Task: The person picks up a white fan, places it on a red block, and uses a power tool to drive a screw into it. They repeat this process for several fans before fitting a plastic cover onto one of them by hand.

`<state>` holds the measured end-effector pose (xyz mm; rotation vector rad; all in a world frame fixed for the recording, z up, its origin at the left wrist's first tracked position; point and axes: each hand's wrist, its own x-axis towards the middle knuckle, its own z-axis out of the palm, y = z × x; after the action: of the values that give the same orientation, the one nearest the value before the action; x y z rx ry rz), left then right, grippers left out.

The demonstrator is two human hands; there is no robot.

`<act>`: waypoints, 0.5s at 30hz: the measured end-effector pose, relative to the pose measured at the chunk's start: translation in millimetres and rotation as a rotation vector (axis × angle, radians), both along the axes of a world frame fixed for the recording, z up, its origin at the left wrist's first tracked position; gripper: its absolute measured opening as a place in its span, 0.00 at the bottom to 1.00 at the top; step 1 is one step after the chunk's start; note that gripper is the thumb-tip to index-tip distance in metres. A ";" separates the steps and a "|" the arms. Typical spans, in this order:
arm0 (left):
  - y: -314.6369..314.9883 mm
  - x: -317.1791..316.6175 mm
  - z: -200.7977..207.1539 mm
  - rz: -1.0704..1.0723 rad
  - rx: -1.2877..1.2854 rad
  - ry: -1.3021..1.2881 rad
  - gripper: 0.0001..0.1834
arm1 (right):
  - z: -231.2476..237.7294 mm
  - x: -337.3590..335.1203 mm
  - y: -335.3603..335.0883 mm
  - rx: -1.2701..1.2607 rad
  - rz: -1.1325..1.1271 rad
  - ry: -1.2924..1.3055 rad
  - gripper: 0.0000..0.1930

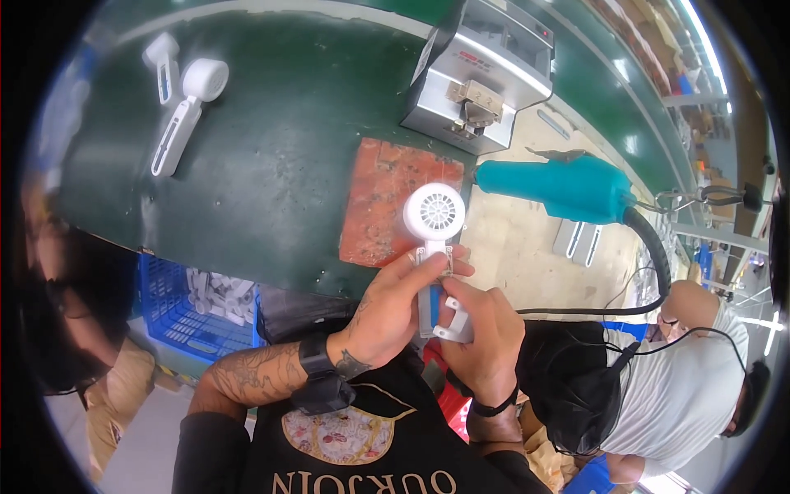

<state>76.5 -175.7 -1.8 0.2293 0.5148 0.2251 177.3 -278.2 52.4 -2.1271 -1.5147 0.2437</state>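
Observation:
A white handheld fan [434,212] with a round slotted head is held upright in front of me, its handle's inside exposed with a blue part [435,303] showing. My left hand [388,298] is closed around the handle from the left. My right hand [487,336] is closed on a small white plastic piece [452,323] with short prongs, close beside the lower handle. Its fingertips reach the handle just below the fan head. Behind the fan lies a worn orange-red mat [387,193]. To its right hangs a teal electric screwdriver [551,188].
A silver machine [477,78] stands at the back. Two white fans [179,136] lie far left on the green table [263,140]. White covers [578,242] lie at right. A blue basket [193,333] holds white parts. Co-workers sit at both sides; a black cable [592,310] crosses right.

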 end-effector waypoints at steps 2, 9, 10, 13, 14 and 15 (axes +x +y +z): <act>1.7 -0.5 1.7 -0.003 -0.004 0.000 0.22 | -2.1 -1.0 -1.7 0.005 0.003 0.022 0.22; 0.6 0.2 2.1 0.038 -0.079 -0.035 0.20 | -2.6 1.4 -3.0 0.156 -0.152 0.230 0.22; 0.4 0.0 0.2 0.038 -0.078 -0.034 0.20 | -0.6 1.6 -3.0 0.156 -0.152 0.231 0.22; 0.1 -0.3 -1.6 0.031 -0.033 -0.039 0.22 | 12.3 5.6 -6.6 0.031 -0.246 0.463 0.34; 0.0 0.1 0.2 0.035 -0.035 -0.035 0.22 | 11.4 5.2 -8.1 0.032 -0.250 0.461 0.34; -0.3 0.7 1.5 0.040 -0.037 -0.031 0.22 | 8.4 5.0 -9.9 0.064 -0.258 0.578 0.33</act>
<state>77.2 -176.0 -0.3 0.1790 0.4928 0.2572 182.3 -288.1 60.9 -1.9429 -0.8966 0.6413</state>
